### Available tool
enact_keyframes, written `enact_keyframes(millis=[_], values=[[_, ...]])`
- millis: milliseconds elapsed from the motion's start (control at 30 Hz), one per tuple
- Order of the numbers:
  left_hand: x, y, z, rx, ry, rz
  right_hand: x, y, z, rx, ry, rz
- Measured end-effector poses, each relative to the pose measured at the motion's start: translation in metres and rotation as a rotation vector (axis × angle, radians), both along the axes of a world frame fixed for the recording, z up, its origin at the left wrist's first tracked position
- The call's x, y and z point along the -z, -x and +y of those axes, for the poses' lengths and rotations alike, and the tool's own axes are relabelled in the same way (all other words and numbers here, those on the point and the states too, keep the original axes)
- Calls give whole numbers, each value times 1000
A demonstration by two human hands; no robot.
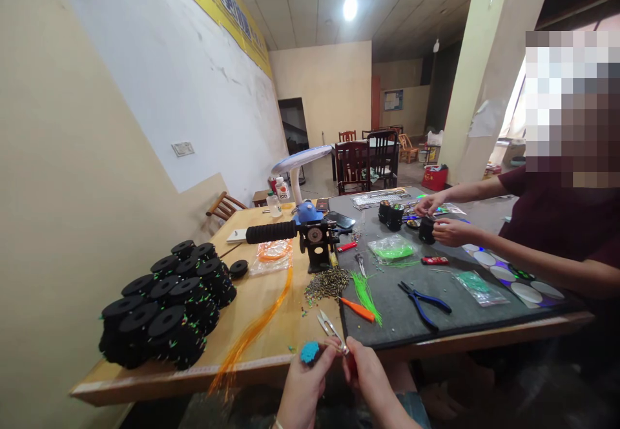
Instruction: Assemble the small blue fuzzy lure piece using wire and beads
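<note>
At the table's near edge my left hand is closed in a pinch with a small blue foam piece on it. My right hand is also closed, its fingertips meeting the left hand's; what it pinches is too small to name. Small silver thread snips lie on the wood just beyond my fingers. An orange-handled tool and a tuft of green strands rest on the grey mat.
A pile of several black foam spools fills the left of the table. A black winder with a foam handle, a heap of small beads, orange strands and blue pliers lie mid-table. Another person works at the right.
</note>
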State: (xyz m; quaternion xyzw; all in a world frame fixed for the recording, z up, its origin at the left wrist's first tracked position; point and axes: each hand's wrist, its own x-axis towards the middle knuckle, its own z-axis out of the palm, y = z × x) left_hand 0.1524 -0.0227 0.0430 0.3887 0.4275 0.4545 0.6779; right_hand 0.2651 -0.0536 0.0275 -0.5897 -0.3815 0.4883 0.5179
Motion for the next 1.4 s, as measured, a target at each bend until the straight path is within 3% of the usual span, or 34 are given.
enact_keyframes(millis=[633, 867, 967, 1167, 1300, 1400], values=[[1, 1, 0, -7, 23, 3, 8, 5, -3, -22, -5, 4], [-5, 6, 1, 90, 111, -59, -1, -19, -8, 54, -44, -129], [-11, 6, -1, 76, 187, -107, -4, -41, -13, 140, -129, -323], [-13, 6, -3, 87, 256, -167, -15, -88, -8, 307, -180, -1024], [-11, 7, -3, 114, 252, -181, -8, -111, 9, 391, -120, -1454], [-10, 8, -4, 126, 245, -186, -1, -115, 15, 401, -78, -1579]])
